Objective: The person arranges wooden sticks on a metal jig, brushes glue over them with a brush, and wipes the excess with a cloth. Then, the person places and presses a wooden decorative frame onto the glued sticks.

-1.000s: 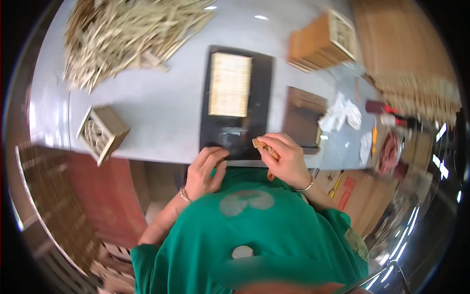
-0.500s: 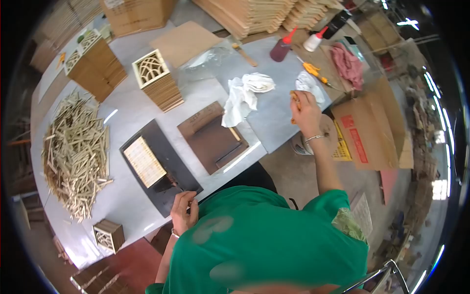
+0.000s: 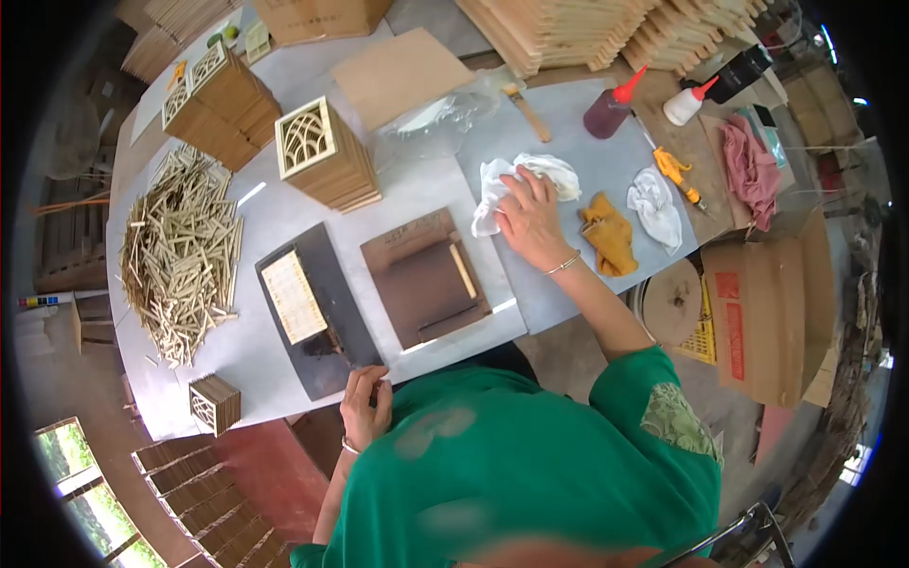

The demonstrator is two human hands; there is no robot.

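Head view: right hand [image 3: 530,220] presses crumpled white cloth [image 3: 492,185].

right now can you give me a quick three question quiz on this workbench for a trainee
1. True or false: the right hand rests on the white cloth.
2. Which lies just beside the right wrist? A) mustard rag B) yellow knife C) pink cloth
3. Fill in: the left hand sits at the near edge of the table, by the dark ____.

Key: 1 true; 2 A; 3 tray
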